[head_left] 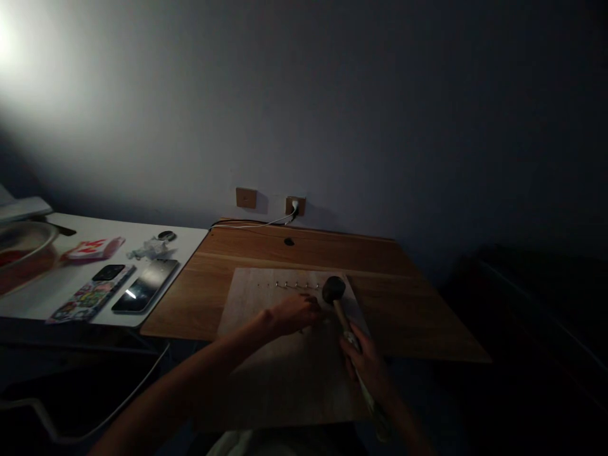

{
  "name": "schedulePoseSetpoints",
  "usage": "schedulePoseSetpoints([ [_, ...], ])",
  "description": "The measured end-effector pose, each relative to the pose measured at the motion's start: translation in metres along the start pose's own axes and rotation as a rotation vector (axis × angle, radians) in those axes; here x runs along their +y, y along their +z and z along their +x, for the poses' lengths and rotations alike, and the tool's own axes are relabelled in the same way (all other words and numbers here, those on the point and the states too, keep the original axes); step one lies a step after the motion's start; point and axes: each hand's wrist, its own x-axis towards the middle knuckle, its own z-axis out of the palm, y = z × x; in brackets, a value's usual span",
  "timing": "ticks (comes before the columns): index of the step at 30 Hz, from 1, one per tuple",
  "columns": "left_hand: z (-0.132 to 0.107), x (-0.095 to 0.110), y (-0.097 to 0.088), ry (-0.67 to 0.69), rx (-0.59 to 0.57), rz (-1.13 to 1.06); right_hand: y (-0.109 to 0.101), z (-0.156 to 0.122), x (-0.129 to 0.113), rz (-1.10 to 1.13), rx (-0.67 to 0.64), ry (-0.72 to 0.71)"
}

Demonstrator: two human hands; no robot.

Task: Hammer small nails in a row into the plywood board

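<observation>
A pale wooden board [266, 380] lies on the brown desk [403, 304], reaching over its front edge toward me. A row of small nails [297, 285] stands near the board's far edge. My left hand [292, 313] rests on the board just below the nails, fingers curled together at a spot beside the hammer head; anything pinched there is too small to see. My right hand [368, 366] is wrapped round the handle of a black-headed mallet [334, 289], whose head sits at the right end of the nail row.
A white table [57, 297] adjoins on the left with two phones [145, 286], a red packet [92, 249], crumpled wrap and a bowl [19, 240]. Two wall sockets [294, 204] with a white cable sit behind the desk. The room to the right is dark.
</observation>
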Motion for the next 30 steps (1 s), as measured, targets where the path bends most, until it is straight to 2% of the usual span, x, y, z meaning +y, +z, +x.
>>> schedulePoseSetpoints([
  [3, 0.008, 0.004, 0.004, 0.137, -0.078, 0.157, 0.002, 0.0, 0.004, -0.007, -0.004, 0.011],
  [7, -0.002, -0.002, 0.001, 0.096, -0.051, 0.166, 0.004, -0.003, 0.005, 0.0, -0.007, 0.004],
  [10, -0.026, -0.02, -0.004, -0.101, 0.076, 0.037, 0.007, -0.006, 0.002, 0.031, -0.011, 0.026],
  [14, -0.064, -0.058, -0.009, -0.544, 0.339, -0.177, 0.014, -0.008, -0.006, 0.051, -0.058, 0.021],
  [17, -0.08, -0.079, -0.006, -0.717, 0.406, -0.229, 0.023, -0.007, -0.017, 0.059, -0.111, -0.005],
  [22, -0.086, -0.084, 0.003, -0.73, 0.392, -0.228, 0.039, 0.0, -0.031, 0.077, -0.146, -0.023],
  [27, -0.091, -0.083, 0.007, -0.758, 0.401, -0.219, 0.053, 0.01, -0.03, 0.073, -0.154, -0.037],
  [30, -0.092, -0.084, 0.008, -0.739, 0.399, -0.213, 0.061, 0.015, -0.033, 0.082, -0.198, -0.097],
])
